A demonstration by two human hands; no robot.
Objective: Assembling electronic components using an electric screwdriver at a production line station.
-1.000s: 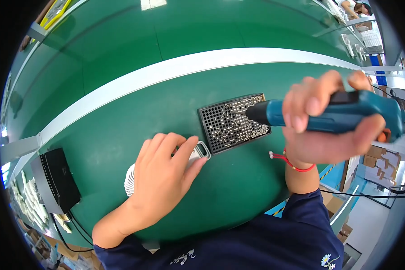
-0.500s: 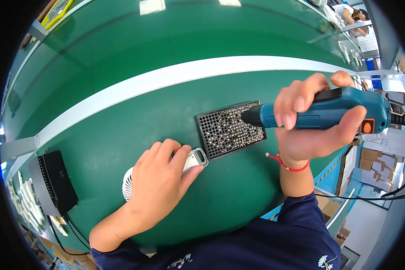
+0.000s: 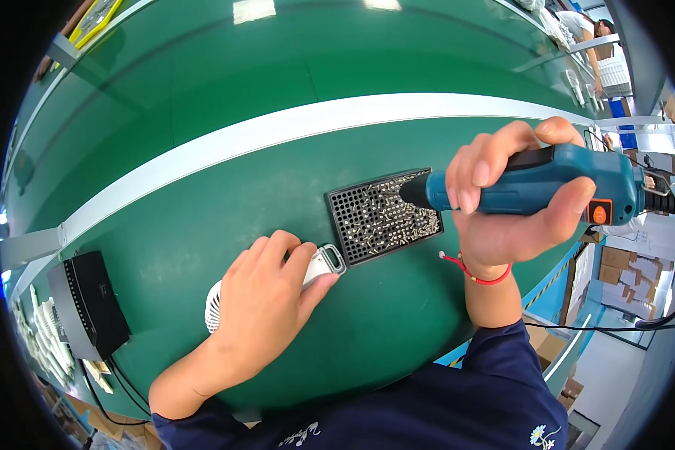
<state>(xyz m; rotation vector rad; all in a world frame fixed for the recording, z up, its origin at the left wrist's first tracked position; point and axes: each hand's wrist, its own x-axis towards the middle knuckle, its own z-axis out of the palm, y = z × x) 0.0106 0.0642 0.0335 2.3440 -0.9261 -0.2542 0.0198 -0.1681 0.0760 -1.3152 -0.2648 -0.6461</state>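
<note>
My left hand is closed around a white handheld fan lying on the green table. Its ribbed round head shows left of my fingers, and a metal-looking loop sticks out at the other end, close to the screw tray. In my right hand is a teal electric screwdriver, held level with its black nose to the left. That nose overlaps the far right part of a black screw tray, full of holes and many small screws. Whether the tip touches a screw is hidden.
A black box-shaped device with cables stands at the left, beside white parts. A white strip crosses the table beyond the tray. At the far right, another person works near a white basket.
My right hand and the electric screwdriver have shifted slightly left over the tray. My left hand with the fan stays nearly still. The person at the far right has changed posture.
</note>
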